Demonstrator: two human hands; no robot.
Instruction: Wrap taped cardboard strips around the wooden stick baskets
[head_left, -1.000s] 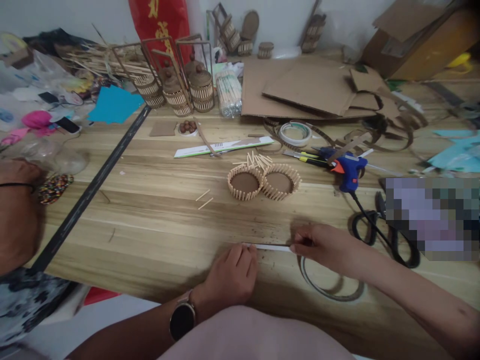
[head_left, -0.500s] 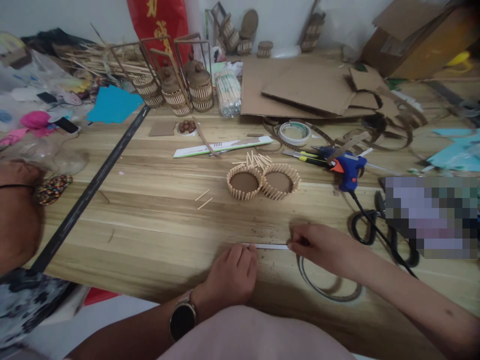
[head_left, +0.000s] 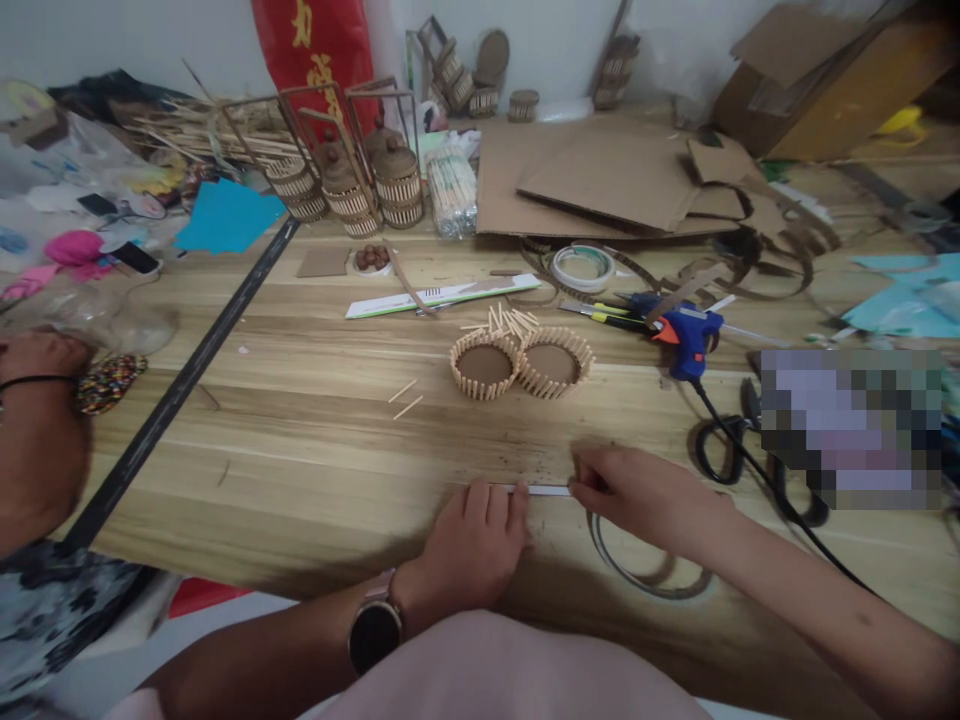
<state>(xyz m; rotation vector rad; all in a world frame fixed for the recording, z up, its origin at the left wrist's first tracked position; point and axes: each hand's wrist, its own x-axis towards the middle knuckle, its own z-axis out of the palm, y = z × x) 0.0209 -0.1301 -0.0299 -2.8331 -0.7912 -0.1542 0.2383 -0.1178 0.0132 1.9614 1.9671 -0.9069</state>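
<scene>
A narrow white strip (head_left: 549, 490) lies along the wooden table near its front edge. My left hand (head_left: 477, 540), with a watch on its wrist, rests on the strip's left part, fingertips pressing it down. At the strip's right end my right hand (head_left: 616, 492) pinches it between thumb and fingers. From under my right hand the rest of the strip curls into a loop (head_left: 651, 590) on the table. Beyond my hands stand two round stick-walled rings with brown bases, the left one (head_left: 486, 368) touching the right one (head_left: 556, 362).
A blue glue gun (head_left: 688, 338) and black scissors (head_left: 721, 450) lie right. Short sticks (head_left: 506, 320) sit behind the rings. Cardboard sheets (head_left: 607, 175) and small lidded baskets (head_left: 397, 185) stand farther back. Another person's arm (head_left: 41, 450) rests at the left edge.
My left hand has slid a little to the right along the strip, closer to my right hand. My right hand still pinches the strip. The view has shifted slightly.
</scene>
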